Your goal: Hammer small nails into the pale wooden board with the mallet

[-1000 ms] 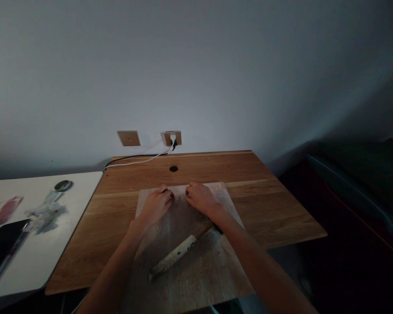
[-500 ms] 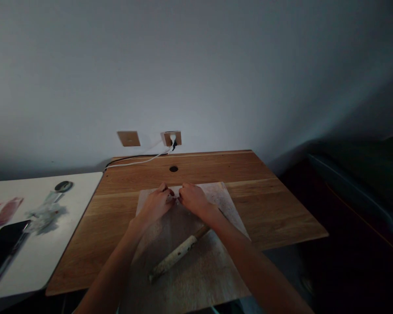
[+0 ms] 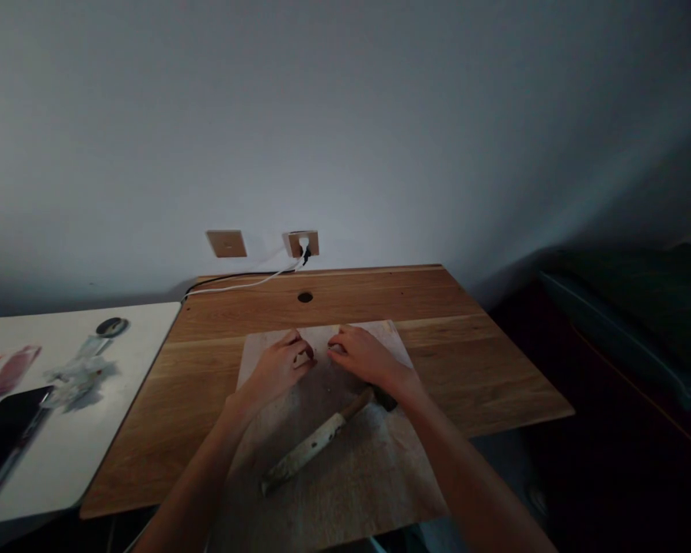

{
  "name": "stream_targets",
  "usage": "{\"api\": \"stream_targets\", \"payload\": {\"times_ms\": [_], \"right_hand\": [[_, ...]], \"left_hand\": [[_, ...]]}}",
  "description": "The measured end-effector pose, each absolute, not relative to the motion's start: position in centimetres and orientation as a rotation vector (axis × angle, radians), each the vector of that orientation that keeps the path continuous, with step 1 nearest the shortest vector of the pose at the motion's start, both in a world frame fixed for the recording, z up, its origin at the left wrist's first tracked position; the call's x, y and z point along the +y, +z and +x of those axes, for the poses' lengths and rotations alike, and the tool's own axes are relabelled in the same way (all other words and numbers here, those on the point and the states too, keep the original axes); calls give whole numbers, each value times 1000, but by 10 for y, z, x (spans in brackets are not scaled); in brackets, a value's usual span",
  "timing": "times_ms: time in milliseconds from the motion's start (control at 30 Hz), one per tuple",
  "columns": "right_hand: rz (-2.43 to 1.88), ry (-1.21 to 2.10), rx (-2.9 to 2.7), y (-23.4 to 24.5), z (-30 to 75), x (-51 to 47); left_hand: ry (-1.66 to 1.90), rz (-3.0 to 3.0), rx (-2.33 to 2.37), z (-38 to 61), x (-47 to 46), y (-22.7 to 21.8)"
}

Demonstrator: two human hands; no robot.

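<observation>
My left hand (image 3: 285, 361) rests over the far part of a pale, worn wooden board (image 3: 322, 507), fingers curled and tips close together. Across a short gap, my right hand (image 3: 364, 355) is curled in the same way, thumb and fingertips drawn in. Whatever either hand pinches is too small or hidden to make out. A few tiny specks lie on the board near the fingers. Below the hands a hammer (image 3: 311, 452) lies diagonally, its handle partly wrapped in pale, stained covering. Its dark head shows in part beside my right forearm, which hides the rest.
The board lies on a wooden table (image 3: 484, 376) against a wall. White and black cables run to a wall socket (image 3: 303, 244). On a white table (image 3: 40, 468) at the left are a phone (image 3: 5, 438), crumpled clear plastic (image 3: 81, 380), a round dark item (image 3: 112, 328) and a red-and-white packet (image 3: 8, 374).
My hands have moved apart, the right one shifting to the right and the left staying nearly in place. More of the hammer's head end now shows. The hammer has not moved.
</observation>
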State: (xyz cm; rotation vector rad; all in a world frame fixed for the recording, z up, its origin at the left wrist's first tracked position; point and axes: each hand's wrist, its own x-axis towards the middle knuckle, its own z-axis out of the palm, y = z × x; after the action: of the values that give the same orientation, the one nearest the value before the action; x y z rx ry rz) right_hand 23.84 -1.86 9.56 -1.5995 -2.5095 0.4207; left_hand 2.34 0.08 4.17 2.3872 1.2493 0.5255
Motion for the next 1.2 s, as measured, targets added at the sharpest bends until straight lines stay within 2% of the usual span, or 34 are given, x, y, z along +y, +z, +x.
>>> {"api": "stream_targets", "payload": {"times_ms": [200, 433, 567, 800, 967, 1100, 1200], "right_hand": [[-1678, 377, -1943, 85, 299, -67], [-1925, 173, -1634, 8, 372, -167], [-1902, 219, -1654, -18, 369, -189], [-1914, 152, -1703, -6, 345, -184], [-1819, 298, -1735, -3, 297, -172], [-1626, 534, -1806, -3, 254, -155], [-1524, 578, -1823, -4, 239, -144]], "left_hand": [[622, 2434, 1321, -7, -46, 33], [794, 2510, 1706, -80, -129, 1], [881, 2403, 1789, -92, -171, -8], [903, 2282, 1991, -96, -198, -9], [992, 2128, 2152, -127, -201, -12], [906, 2103, 2218, -145, -204, -6], [824, 2083, 2338, -152, -201, 3]]}}
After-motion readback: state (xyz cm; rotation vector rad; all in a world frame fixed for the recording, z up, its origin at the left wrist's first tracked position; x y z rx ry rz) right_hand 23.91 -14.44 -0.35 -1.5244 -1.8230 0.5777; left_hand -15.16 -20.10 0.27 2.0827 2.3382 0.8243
